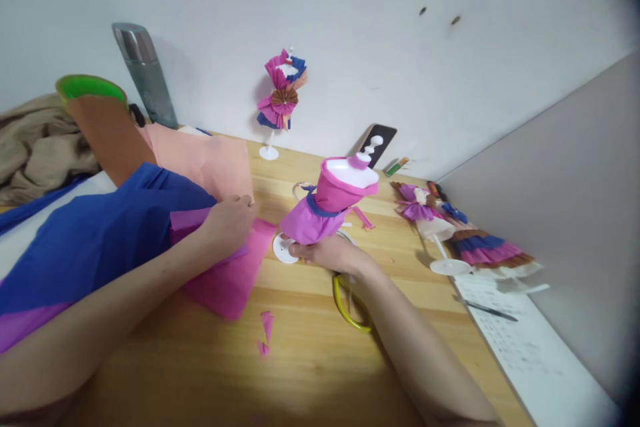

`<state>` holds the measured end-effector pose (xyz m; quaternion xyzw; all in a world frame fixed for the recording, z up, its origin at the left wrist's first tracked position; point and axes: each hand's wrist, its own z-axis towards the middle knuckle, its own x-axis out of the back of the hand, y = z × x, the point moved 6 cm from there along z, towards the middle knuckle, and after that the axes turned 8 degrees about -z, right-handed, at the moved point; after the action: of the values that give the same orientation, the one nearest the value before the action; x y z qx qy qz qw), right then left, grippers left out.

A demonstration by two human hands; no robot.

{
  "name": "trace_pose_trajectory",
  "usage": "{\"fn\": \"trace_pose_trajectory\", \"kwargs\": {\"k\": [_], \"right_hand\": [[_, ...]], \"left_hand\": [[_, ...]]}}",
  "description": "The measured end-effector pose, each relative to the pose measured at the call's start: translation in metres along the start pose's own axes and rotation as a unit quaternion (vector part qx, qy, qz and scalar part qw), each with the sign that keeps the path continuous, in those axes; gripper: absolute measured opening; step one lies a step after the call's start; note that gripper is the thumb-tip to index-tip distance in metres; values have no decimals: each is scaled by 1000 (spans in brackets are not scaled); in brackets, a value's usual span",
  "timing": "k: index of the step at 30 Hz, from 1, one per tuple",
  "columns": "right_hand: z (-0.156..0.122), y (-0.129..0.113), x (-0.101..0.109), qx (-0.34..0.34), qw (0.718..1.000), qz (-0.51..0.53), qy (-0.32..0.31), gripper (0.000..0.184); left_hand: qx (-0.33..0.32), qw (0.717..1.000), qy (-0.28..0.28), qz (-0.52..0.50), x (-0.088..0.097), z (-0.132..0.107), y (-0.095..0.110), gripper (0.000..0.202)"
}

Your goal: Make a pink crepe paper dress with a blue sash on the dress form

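Note:
A small white dress form (353, 173) wears a pink paper bodice, a dark blue waistband and a short violet skirt. It tilts to the right on the table. My right hand (327, 253) is closed around its stand just below the skirt, beside the white round base (284, 249). My left hand (231, 223) rests over the sheets of coloured paper with its fingers curled in; what they pinch is hidden. Under and around that hand lie a magenta sheet (225, 290), a blue sheet (135, 213) and a peach sheet (210, 163).
Yellow-handled scissors (345, 307) lie beneath my right forearm. Pink scraps (266, 330) sit in front. Another dressed form (284, 97) stands by the wall, more (440, 240) at right near a pen (490, 310) on written paper. A bottle (150, 80), brown roll (110, 137) and phone (385, 140) stand behind.

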<state>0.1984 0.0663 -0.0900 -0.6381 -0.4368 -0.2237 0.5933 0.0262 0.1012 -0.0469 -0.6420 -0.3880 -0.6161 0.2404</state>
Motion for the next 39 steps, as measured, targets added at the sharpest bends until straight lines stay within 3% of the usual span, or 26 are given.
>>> {"fn": "trace_pose_trajectory", "kwargs": {"k": [3,7,13,17,19,22,25,29,32,35,37,39], "right_hand": [[-1,-1,-2,-17,998,-27,-54,21],[-6,-1,7,-16,996,-53,-72,13],[-25,-18,8,48,989,-73,-117,26],[-38,-46,0,115,975,-124,-146,12],[-38,-53,-3,99,978,-122,-138,26],[-33,-53,-8,56,990,-23,-127,45],[-25,-46,-14,22,990,69,-117,50],[-24,-52,-27,22,955,249,-159,57],[-21,-57,-37,22,922,358,-146,51],[-13,-47,-44,-22,916,397,-45,38],[-10,-41,-49,-47,907,419,-21,35],[-9,-40,-51,-58,906,419,-27,32]], "left_hand": [[4,1000,-12,-8,-10,6,-4,20],[-16,999,-11,-35,-9,9,-13,22],[-18,996,20,-87,14,6,-24,17],[-17,984,43,-174,31,-3,-19,19],[-17,977,54,-206,36,-6,-15,20],[-11,971,61,-231,39,-8,-15,20],[-1,963,67,-262,38,-7,-21,16],[19,945,47,-324,35,-2,-35,10],[8,930,19,-368,33,0,-40,23],[-25,929,-1,-368,35,0,-40,11],[-32,935,14,-354,40,-1,-42,13],[-10,942,68,-328,49,-3,-48,19]]}}
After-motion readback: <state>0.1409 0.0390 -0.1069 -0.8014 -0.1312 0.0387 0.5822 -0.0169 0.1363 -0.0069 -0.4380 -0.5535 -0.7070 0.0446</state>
